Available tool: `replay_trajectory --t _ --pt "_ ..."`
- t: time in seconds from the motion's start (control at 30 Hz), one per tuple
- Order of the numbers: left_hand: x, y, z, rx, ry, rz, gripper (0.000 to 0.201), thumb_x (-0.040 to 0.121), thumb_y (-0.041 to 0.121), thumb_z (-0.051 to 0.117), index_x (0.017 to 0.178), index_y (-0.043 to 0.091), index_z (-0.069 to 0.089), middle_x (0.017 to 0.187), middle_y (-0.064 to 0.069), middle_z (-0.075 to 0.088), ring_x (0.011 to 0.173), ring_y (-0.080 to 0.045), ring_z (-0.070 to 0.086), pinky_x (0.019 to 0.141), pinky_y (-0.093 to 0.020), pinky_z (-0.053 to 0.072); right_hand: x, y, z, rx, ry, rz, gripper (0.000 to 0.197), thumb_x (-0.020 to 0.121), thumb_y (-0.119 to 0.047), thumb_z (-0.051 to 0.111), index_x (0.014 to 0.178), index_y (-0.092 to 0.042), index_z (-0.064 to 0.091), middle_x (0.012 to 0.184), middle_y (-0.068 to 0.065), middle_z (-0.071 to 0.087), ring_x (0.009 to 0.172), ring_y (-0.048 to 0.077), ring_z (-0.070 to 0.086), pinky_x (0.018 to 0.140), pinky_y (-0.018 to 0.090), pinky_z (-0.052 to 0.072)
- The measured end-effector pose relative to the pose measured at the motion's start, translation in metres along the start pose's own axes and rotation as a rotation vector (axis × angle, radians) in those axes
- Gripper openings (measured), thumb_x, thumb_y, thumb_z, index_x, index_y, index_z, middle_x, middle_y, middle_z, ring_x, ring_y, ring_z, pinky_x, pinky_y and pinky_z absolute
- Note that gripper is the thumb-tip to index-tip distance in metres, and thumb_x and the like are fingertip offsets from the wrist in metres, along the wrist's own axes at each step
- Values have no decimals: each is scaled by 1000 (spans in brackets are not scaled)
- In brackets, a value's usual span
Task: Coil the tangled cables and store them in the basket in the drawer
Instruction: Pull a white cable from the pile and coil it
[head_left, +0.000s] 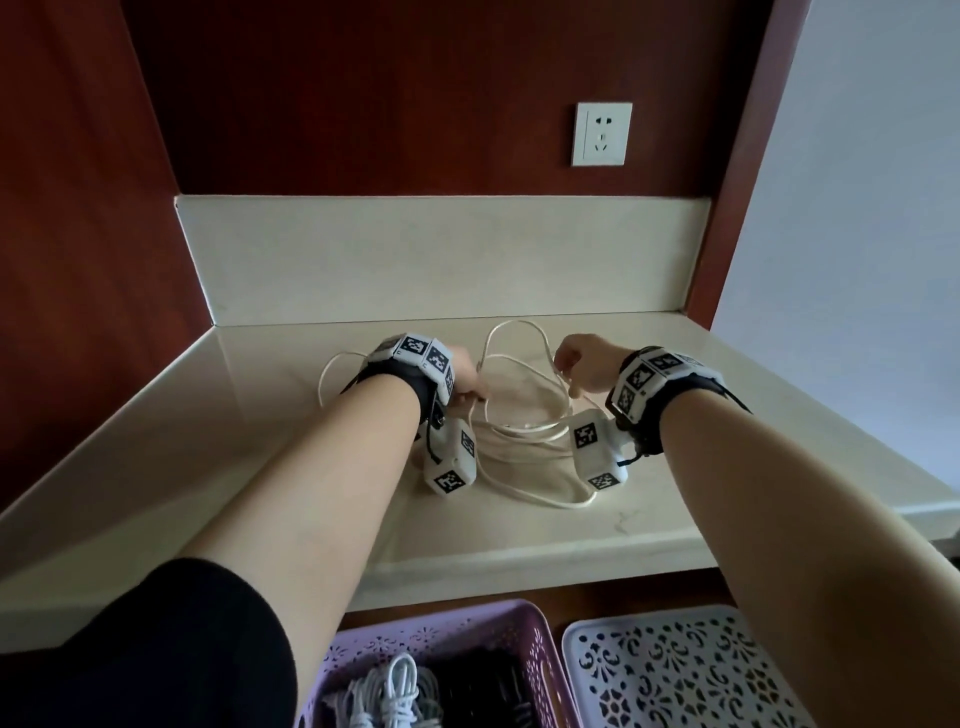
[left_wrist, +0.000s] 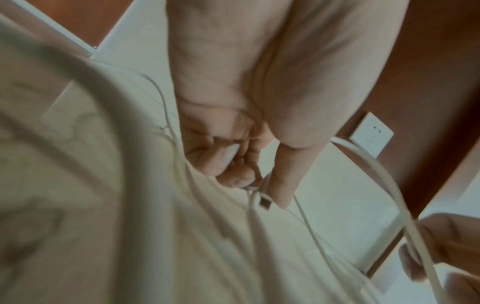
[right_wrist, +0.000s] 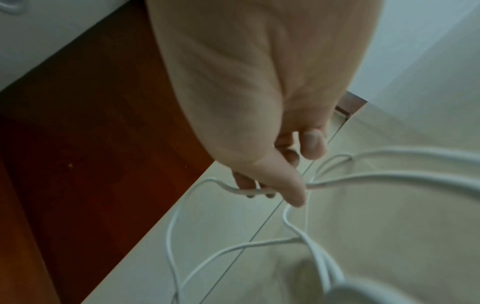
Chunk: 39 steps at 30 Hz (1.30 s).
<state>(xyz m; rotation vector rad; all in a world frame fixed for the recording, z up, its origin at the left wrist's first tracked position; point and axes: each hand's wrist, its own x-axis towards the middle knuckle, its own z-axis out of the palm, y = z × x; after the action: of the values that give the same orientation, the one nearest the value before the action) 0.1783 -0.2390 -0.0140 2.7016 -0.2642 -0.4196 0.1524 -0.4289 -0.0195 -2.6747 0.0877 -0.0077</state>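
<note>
A long white cable (head_left: 524, 431) lies in loose tangled loops on the cream countertop (head_left: 649, 525). My left hand (head_left: 465, 376) pinches the cable near its plug end (left_wrist: 265, 200), thumb and curled fingers (left_wrist: 233, 156) closing on it. My right hand (head_left: 576, 364) holds another stretch of the same cable (right_wrist: 244, 190) between thumb and fingers, a loop arching up between the two hands. A purple basket (head_left: 535, 639) in the open drawer below holds coiled white and black cables (head_left: 395, 691).
A white lattice basket (head_left: 691, 670) sits right of the purple one in the drawer. A wall socket (head_left: 602, 134) is on the red-brown back panel above the cream backsplash (head_left: 441, 260). Red-brown side panels flank the counter.
</note>
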Motion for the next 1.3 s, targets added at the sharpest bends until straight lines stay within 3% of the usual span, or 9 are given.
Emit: replay_trajectory --t 0.17,0.33,0.47,0.53,0.7,0.83,1.07,1.2,1.3 --pt "-2 -8 -28 -255 132 35 21 89 22 64 75 7 58 67 -7 59 54 -21 48 60 -25 40 -20 -6 -31 254 169 -164 31 73 22 60 85 -6 63 72 -6 53 75 15 52 60 12 42" --pt "-29 -9 -78 -408 321 142 14 88 4 63 76 8 58 72 -10 62 50 -12 56 52 -20 46 -30 -21 -61 281 357 -166 33 83 14 51 96 -8 72 81 7 61 59 13 46 45 9 36" --pt "-52 -13 -105 -465 417 150 9 90 -4 57 84 0 62 83 -14 64 56 -11 59 49 -12 46 -40 -28 -84 133 531 17 45 85 9 38 104 -14 72 118 10 65 100 28 61 79 27 49" --pt "-60 -13 -114 -517 503 203 11 94 1 52 95 -2 63 92 -13 64 56 -8 59 46 -9 45 -44 -38 -87 83 487 20 44 86 10 39 107 -12 71 121 11 64 105 28 60 86 28 49" --pt "-79 -1 -127 -644 586 436 13 97 2 49 104 -2 59 86 -13 61 46 0 55 50 -9 47 -46 -85 -76 219 121 -171 26 84 9 51 90 -1 74 67 4 69 58 8 63 53 15 48" --pt "-97 7 -139 -627 619 558 15 95 8 55 103 -3 62 81 -5 65 58 -5 60 60 -14 52 -41 -116 -85 308 414 -255 46 82 -26 69 121 -7 55 107 4 49 102 22 54 88 34 46" --pt "-122 6 -148 -722 685 722 16 96 10 55 105 -1 61 83 -1 67 59 0 62 61 -13 51 -40 -135 -91 124 261 -32 17 85 -14 63 75 -7 51 68 6 52 54 17 46 45 25 38" --pt "-125 -14 -160 -805 884 653 17 95 11 56 106 0 62 79 1 66 60 -6 60 61 -16 51 -41 -104 -79 14 123 33 8 92 -18 57 85 -16 61 81 -1 62 70 13 58 47 13 40" --pt "-123 -37 -167 -820 1051 566 16 95 9 56 104 -2 64 72 2 63 54 -2 57 53 -12 45 -33 -77 -77 96 255 142 14 89 -23 56 92 -14 66 91 -3 67 78 16 61 47 14 40"
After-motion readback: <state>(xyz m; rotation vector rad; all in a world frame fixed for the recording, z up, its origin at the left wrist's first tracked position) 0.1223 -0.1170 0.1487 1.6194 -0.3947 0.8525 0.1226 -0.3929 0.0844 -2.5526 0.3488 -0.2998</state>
